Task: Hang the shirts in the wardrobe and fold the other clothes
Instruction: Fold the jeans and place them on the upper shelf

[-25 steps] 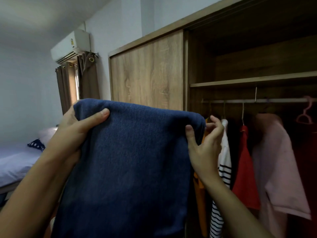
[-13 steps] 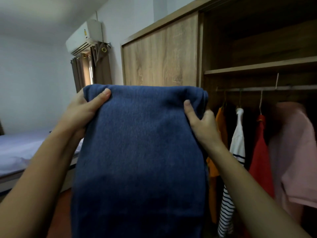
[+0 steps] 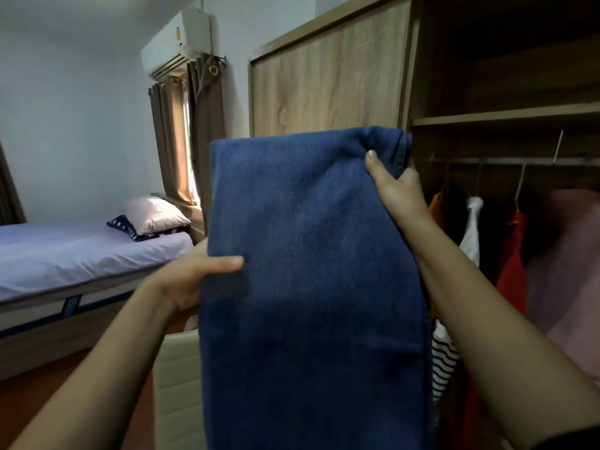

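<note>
Against half a second back, my left hand point(image 3: 185, 284) has dropped from the top left corner of the blue denim garment point(image 3: 308, 287) to halfway down its left edge. It grips there, thumb flat across the front, fingers behind the cloth. My right hand point(image 3: 397, 190) is still at the top right corner, thumb on the front, fingers curled behind, pinching the seam. The top left corner is now free. The garment hangs doubled over, upright in front of me, between the bed point(image 3: 81, 254) and the open side of the wardrobe point(image 3: 328, 76). The view has swung: bed and pillows now show, and less of the hanging space does.

Counts:
- Hands: two, both on the denim.
- Denim garment: one.
- Clothes on the rail point(image 3: 519, 161): four I can make out, an orange top point(image 3: 436, 206), a white striped shirt point(image 3: 472, 222), a red top point(image 3: 513, 261) and a pink shirt point(image 3: 565, 254). A dark patch between orange and white is too dim to tell.
- Pillow point(image 3: 156, 214): one, pale, resting on one dark patterned cushion point(image 3: 125, 224).
- Air conditioner point(image 3: 181, 40): one, above the brown curtains point(image 3: 201, 131).
</note>
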A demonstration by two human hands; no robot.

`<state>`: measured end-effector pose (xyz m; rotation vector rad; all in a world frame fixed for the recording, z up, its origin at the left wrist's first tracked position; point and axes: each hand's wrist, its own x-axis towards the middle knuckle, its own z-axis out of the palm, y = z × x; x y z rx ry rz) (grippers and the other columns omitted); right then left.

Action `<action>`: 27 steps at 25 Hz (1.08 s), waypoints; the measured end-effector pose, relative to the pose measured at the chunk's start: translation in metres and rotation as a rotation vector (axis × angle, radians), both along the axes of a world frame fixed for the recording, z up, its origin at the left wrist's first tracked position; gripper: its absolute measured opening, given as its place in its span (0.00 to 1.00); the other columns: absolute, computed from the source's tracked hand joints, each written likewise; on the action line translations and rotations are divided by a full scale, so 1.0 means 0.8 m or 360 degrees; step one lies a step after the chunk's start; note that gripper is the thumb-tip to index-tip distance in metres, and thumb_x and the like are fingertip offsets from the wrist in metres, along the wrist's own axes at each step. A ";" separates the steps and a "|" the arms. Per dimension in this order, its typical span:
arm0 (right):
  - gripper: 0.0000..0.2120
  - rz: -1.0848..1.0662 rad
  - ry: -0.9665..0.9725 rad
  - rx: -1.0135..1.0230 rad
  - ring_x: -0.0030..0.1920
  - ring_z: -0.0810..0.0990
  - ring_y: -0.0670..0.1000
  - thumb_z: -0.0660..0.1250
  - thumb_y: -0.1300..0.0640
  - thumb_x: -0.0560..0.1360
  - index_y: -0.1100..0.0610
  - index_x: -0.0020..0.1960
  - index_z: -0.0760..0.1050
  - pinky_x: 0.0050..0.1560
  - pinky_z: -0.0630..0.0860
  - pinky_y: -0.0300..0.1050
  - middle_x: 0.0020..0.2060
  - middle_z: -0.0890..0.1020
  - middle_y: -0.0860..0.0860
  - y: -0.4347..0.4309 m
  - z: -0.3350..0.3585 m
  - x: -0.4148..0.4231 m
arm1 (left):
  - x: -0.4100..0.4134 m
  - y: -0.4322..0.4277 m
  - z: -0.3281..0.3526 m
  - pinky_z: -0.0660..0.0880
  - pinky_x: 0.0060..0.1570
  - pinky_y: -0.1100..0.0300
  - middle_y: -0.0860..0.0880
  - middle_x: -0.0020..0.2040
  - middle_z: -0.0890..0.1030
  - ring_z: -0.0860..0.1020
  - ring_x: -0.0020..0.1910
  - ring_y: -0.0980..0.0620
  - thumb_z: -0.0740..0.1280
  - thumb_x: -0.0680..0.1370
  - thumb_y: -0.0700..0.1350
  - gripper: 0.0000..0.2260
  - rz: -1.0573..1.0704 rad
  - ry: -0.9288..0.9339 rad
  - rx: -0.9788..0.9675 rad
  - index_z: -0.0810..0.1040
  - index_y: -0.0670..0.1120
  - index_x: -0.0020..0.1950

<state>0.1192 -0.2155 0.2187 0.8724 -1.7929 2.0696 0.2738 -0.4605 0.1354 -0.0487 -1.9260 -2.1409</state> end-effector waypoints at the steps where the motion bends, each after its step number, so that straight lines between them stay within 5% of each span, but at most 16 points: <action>1: 0.18 0.0045 -0.0082 0.0078 0.43 0.76 0.39 0.65 0.48 0.76 0.56 0.61 0.71 0.36 0.72 0.29 0.49 0.79 0.47 0.001 0.000 -0.002 | -0.003 0.009 -0.011 0.80 0.42 0.54 0.44 0.53 0.83 0.83 0.49 0.47 0.82 0.50 0.46 0.36 0.0064 0.0017 -0.0115 0.77 0.46 0.56; 5: 0.12 0.0530 -0.0659 0.0427 0.43 0.81 0.49 0.66 0.46 0.74 0.54 0.48 0.77 0.38 0.77 0.41 0.46 0.82 0.53 0.015 0.010 -0.004 | -0.017 0.016 0.002 0.78 0.49 0.51 0.41 0.53 0.83 0.82 0.48 0.44 0.80 0.52 0.43 0.29 0.0255 0.0137 0.0110 0.81 0.43 0.52; 7: 0.21 0.0922 -0.0763 0.0204 0.48 0.83 0.53 0.74 0.43 0.64 0.56 0.50 0.81 0.43 0.81 0.46 0.47 0.84 0.55 0.030 0.000 -0.018 | -0.022 0.015 0.013 0.79 0.49 0.51 0.42 0.50 0.84 0.82 0.48 0.44 0.76 0.61 0.41 0.20 0.0248 0.0097 0.0224 0.80 0.42 0.52; 9: 0.37 0.1129 -0.0826 0.0192 0.43 0.85 0.53 0.78 0.37 0.51 0.55 0.54 0.78 0.38 0.81 0.46 0.43 0.85 0.55 0.039 -0.045 -0.031 | -0.025 0.013 0.013 0.78 0.52 0.51 0.43 0.51 0.84 0.82 0.50 0.45 0.70 0.67 0.40 0.16 0.0238 0.0022 0.0303 0.78 0.41 0.54; 11: 0.44 0.1209 -0.1034 0.0345 0.42 0.85 0.54 0.80 0.37 0.44 0.56 0.55 0.78 0.36 0.80 0.46 0.43 0.85 0.56 0.040 -0.106 -0.031 | -0.034 0.000 0.006 0.75 0.55 0.49 0.43 0.53 0.83 0.81 0.54 0.44 0.75 0.63 0.42 0.24 0.0226 -0.0110 0.0415 0.77 0.41 0.57; 13: 0.41 0.1205 -0.1110 0.0406 0.51 0.82 0.56 0.82 0.45 0.51 0.59 0.60 0.76 0.44 0.80 0.48 0.52 0.83 0.58 0.028 -0.146 -0.029 | -0.043 -0.015 -0.003 0.72 0.59 0.47 0.42 0.56 0.82 0.79 0.57 0.42 0.81 0.55 0.44 0.35 0.0254 -0.0267 0.0473 0.76 0.40 0.60; 17: 0.46 0.0839 -0.0935 0.0569 0.56 0.80 0.56 0.80 0.50 0.55 0.63 0.68 0.66 0.50 0.77 0.47 0.57 0.80 0.58 0.005 -0.159 -0.022 | -0.046 -0.042 -0.023 0.73 0.57 0.47 0.41 0.57 0.81 0.79 0.57 0.42 0.83 0.48 0.43 0.46 0.0310 -0.0443 0.0465 0.74 0.41 0.65; 21: 0.65 0.0760 -0.0569 0.0499 0.58 0.72 0.49 0.79 0.55 0.50 0.44 0.75 0.40 0.51 0.74 0.42 0.61 0.68 0.47 0.015 -0.160 -0.017 | -0.019 -0.043 -0.022 0.74 0.47 0.48 0.40 0.55 0.82 0.80 0.52 0.40 0.83 0.48 0.43 0.42 0.0204 -0.0542 0.0121 0.74 0.45 0.61; 24: 0.63 0.0746 -0.0183 0.0457 0.58 0.72 0.42 0.78 0.55 0.49 0.45 0.75 0.43 0.47 0.75 0.31 0.63 0.67 0.45 0.022 -0.144 -0.010 | -0.013 -0.027 0.007 0.72 0.42 0.52 0.42 0.56 0.80 0.79 0.50 0.44 0.75 0.65 0.47 0.20 0.0372 -0.0479 -0.0165 0.75 0.49 0.55; 27: 0.57 0.0699 0.0055 0.0441 0.61 0.74 0.42 0.77 0.56 0.52 0.48 0.74 0.51 0.51 0.74 0.31 0.65 0.69 0.47 0.024 -0.127 -0.001 | -0.007 -0.034 0.040 0.74 0.42 0.54 0.43 0.51 0.83 0.82 0.44 0.47 0.80 0.56 0.54 0.31 0.0450 -0.0202 -0.0200 0.76 0.46 0.55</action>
